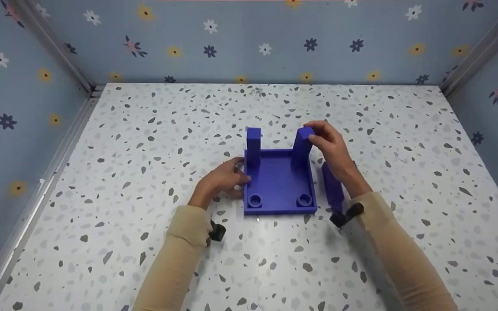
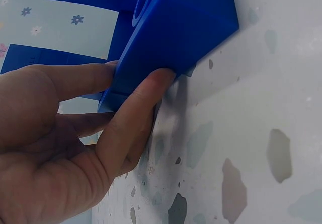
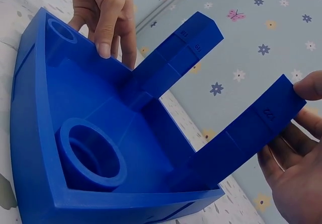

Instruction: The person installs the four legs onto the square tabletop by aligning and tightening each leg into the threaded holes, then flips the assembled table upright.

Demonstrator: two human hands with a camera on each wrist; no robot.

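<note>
A shallow square blue plastic tray (image 1: 277,183) lies on the table with its raised rim upward. My left hand (image 1: 223,178) grips its left wall, thumb over the rim and fingers outside and low, as the left wrist view shows. One square post (image 1: 253,142) stands upright in the far left corner. At the far right corner a second post (image 1: 301,149) leans slightly; my right hand (image 1: 333,147) pinches its top between thumb and fingers. The near corners hold round hollow sockets (image 3: 116,168). Embossed digits mark the posts in the right wrist view.
Another blue post (image 1: 332,183) lies on the speckled table (image 1: 145,142) right of the tray, partly under my right wrist. Flowered panels (image 1: 257,43) enclose the table at the back and both sides. A black wrist camera mount (image 1: 217,232) sits below my left cuff.
</note>
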